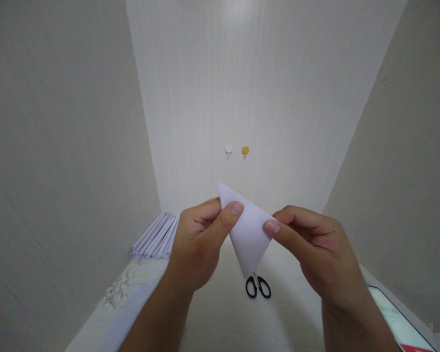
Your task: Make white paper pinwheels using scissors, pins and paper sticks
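Observation:
A sheet of white paper [247, 234], folded into a triangle, is held up in front of me above the table. My left hand [201, 234] pinches its left edge, thumb on the near face and fingers behind. At the right corner, my right hand [311, 244] grips the paper between thumb and fingers. Below the paper's lower tip lie scissors [258, 287] with black handles; their blades are mostly hidden behind the paper.
A stack of folded white papers [156, 237] lies at the left by the wall. Nearer are small white-and-tan pieces [119, 288] and a pale sheet [130, 313]. At the right edge rests a device with a lit screen [399, 318]. A white hook [229, 150] and a yellow hook [245, 151] are on the back wall.

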Motion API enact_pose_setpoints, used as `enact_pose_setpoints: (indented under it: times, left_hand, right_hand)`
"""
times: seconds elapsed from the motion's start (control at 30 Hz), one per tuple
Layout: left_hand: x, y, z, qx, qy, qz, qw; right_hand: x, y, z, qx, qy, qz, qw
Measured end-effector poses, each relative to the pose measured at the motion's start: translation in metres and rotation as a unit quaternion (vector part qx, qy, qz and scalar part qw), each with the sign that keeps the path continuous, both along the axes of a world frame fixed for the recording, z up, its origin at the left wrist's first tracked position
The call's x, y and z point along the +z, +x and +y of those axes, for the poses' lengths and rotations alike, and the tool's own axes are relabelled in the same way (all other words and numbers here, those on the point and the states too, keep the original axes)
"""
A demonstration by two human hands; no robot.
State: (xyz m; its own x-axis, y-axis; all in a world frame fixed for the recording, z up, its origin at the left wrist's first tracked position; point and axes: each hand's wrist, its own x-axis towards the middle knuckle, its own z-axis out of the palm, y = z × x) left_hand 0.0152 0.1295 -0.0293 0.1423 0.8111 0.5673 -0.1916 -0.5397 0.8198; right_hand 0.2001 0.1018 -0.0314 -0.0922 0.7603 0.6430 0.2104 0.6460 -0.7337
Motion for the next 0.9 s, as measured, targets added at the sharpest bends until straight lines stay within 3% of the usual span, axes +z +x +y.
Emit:
enact_pose_setpoints:
  times: [0.13,0.3,0.4,0.9]
  left_hand:
    - [-0.0001,0.0012,0.0010,0.011,-0.008,0.005,1.000]
    - [0.0010,0.0018,0.0019,-0.114,-0.042,0.064,0.991]
    - [0.0014,0.0021,0.0010,-0.141,-0.058,0.075,0.985]
    - [-0.0020,-0.0030,0.0013,-0.074,-0.020,0.129,0.989]
  right_hand:
    - [0.0014,0.0025,-0.0002,0.020,-0.007,-0.011,1.000]
    - [0.0038,0.0026,0.0031,-0.019,0.013,0.035,0.999]
    - [0.0052,0.0005,0.0035,-0.035,0.015,0.051,0.998]
    - [0.0029,-0.0027,0.0064,-0.071,0.041,0.126,0.989]
